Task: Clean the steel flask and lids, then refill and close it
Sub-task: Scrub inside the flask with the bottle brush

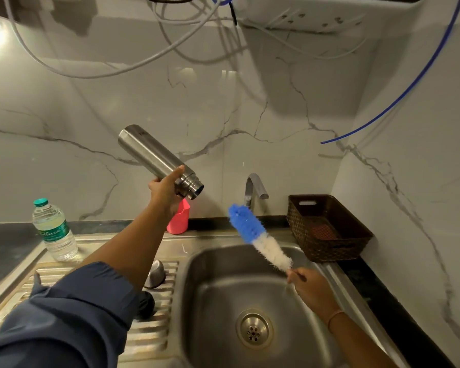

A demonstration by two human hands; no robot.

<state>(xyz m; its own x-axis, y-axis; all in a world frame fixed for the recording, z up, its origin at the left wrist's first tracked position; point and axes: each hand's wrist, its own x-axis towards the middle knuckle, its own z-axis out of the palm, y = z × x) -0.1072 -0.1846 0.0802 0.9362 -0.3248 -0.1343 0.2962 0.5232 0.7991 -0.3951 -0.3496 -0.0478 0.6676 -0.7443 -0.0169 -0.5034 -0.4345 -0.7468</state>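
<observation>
1. Head view, hands. Our left hand (165, 192) is raised, with fingers and thumb curled round the steel flask (149, 152) just behind its threaded neck. The flask is tilted: its open mouth points down toward the right hand and its base points up and away.
2. Our right hand (311, 288) is lower and pinches the thin handle of the bottle brush (258, 235). The blue bristle tip aims up toward the flask mouth but is well apart from it.
3. Lids: the steel cap (156, 274) and the black lid (145, 304) lie on the ribbed drainboard under the left forearm, with neither hand touching them.
4. Surroundings: the sink (215, 288) is below the right hand and the tap (254, 187) is between the hands, farther back. A pink cup (179, 219) is just below the left hand, a water bottle (55, 232) is outboard of the left arm, and a brown basket (327, 227) is beyond the right hand.
5. Judgement: the step in hand is brushing the flask's interior, not yet begun.
6. Method note: we should bring the mouth down over the basin so drips land there. Line the brush up with the flask's axis before entry and feed the blue tip in straight. Then twist while stroking down to the base. The left grip must stay firm, as wet steel will likely be slippery.
</observation>
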